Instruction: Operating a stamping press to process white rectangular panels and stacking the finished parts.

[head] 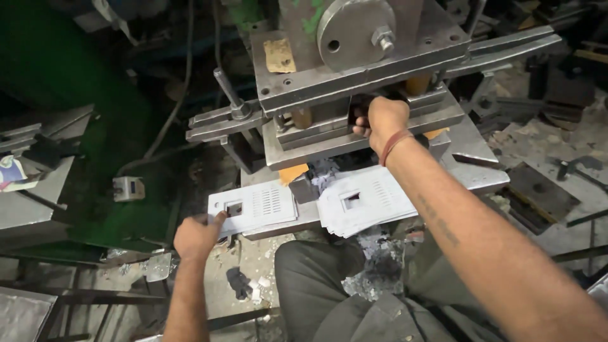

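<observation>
My left hand rests on the near corner of a small stack of punched white metal plates, thumb on top of the stack. My right hand reaches into the gap of the grey press die, fingers closed around something dark inside; what it grips is hidden. A second, larger stack of punched white plates lies fanned out on the machine bed under my right forearm. Each plate has a square cut-out and rows of slots.
The press head with a round steel disc looms above the die. A lever handle sticks up at left. Metal scrap litters the floor by my knees. A green machine body stands at left.
</observation>
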